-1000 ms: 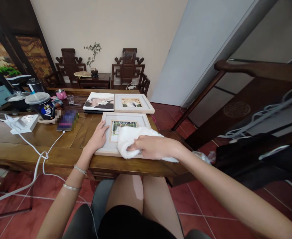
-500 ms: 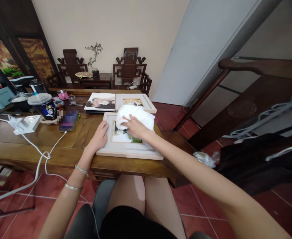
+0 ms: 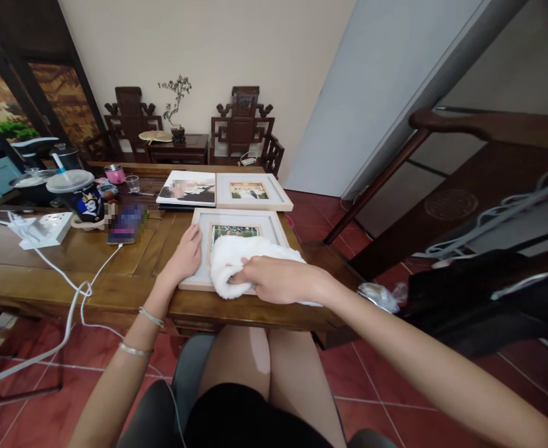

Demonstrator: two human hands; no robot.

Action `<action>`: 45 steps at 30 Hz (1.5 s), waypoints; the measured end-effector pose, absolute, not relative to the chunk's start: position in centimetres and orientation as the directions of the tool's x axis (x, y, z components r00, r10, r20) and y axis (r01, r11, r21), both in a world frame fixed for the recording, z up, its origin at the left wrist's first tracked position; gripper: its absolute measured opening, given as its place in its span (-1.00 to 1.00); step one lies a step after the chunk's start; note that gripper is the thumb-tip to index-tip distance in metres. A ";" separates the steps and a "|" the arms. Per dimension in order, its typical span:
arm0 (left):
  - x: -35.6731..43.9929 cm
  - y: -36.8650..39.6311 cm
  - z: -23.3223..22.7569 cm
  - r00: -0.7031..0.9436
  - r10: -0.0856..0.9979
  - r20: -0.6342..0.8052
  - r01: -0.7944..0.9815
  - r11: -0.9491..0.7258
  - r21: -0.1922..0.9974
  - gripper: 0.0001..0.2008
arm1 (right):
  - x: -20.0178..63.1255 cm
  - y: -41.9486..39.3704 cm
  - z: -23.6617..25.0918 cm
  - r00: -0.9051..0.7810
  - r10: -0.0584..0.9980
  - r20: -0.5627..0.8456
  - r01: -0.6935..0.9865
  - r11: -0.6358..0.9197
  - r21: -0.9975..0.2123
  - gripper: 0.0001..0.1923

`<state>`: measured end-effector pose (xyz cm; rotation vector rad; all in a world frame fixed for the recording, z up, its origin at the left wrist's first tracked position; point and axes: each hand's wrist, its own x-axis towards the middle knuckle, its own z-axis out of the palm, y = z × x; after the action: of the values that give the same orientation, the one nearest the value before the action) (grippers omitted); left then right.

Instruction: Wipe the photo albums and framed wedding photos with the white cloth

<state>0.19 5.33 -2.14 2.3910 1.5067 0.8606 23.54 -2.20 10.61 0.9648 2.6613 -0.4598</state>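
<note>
Right hand [image 3: 278,280] grips white cloth [image 3: 241,258] atop picture frame [image 3: 199,249]; left hand [image 3: 185,252] flat, open, touching frame's left edge.

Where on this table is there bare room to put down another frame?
Bare wood on the table lies left of the near frame, in front of the phone, crossed only by a white cable. The far left, around the cup and power strip, is crowded.

The left hand [image 3: 184,256] lay flat, fingers spread, wrist straight; the right hand [image 3: 274,279] reached across, fingers curled closed, forearm extended
</note>
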 end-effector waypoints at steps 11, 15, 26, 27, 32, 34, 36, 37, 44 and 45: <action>-0.1 5.5 -2.3 0.329 0.869 0.369 0.764 -0.475 0.438 -0.52 | 19.6 5.7 5.5 -0.601 0.797 -0.049 0.794 0.603 0.070 -0.36; -0.1 5.6 -2.4 0.316 0.870 0.378 0.747 -0.474 0.466 -0.51 | 18.6 8.5 5.0 -0.590 0.807 0.036 0.803 0.582 0.124 -0.41; 0.1 5.6 -2.3 0.306 0.855 0.418 0.712 -0.497 0.496 -0.52 | 21.1 0.2 7.6 -0.793 0.578 -0.195 0.599 0.797 -0.075 -0.40; 0.1 5.6 -2.3 0.298 0.857 0.420 0.707 -0.494 0.507 -0.52 | 21.3 -0.3 8.0 -0.801 0.559 -0.217 0.588 0.802 -0.104 -0.41; 0.3 5.3 -2.0 0.223 0.888 0.403 0.690 -0.435 0.579 -0.45 | 20.5 0.6 8.2 -0.746 0.635 -0.200 0.661 0.742 -0.112 -0.37; 0.5 5.0 -1.6 0.203 0.886 0.418 0.684 -0.433 0.587 -0.43 | 19.5 2.3 7.6 -0.695 0.702 -0.160 0.716 0.697 -0.051 -0.36; 0.6 4.7 -1.2 0.193 0.874 0.446 0.679 -0.447 0.583 -0.43 | 18.4 4.2 7.1 -0.639 0.760 -0.121 0.765 0.644 0.006 -0.37; 0.7 4.6 -1.0 0.188 0.870 0.455 0.678 -0.450 0.581 -0.43 | 17.8 5.0 6.9 -0.616 0.781 -0.102 0.783 0.622 0.030 -0.38; 1.1 4.0 0.0 0.133 0.905 0.405 0.667 -0.384 0.639 -0.38 | 16.5 4.2 6.5 -0.661 0.750 0.010 0.744 0.653 0.143 -0.57; 1.2 3.9 0.1 0.129 0.912 0.390 0.660 -0.373 0.652 -0.38 | 16.7 3.4 6.8 -0.688 0.726 -0.013 0.717 0.683 0.139 -0.57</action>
<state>1.20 3.93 0.13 2.0915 1.5278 1.0993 16.66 3.35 6.76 1.2105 2.8195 0.1891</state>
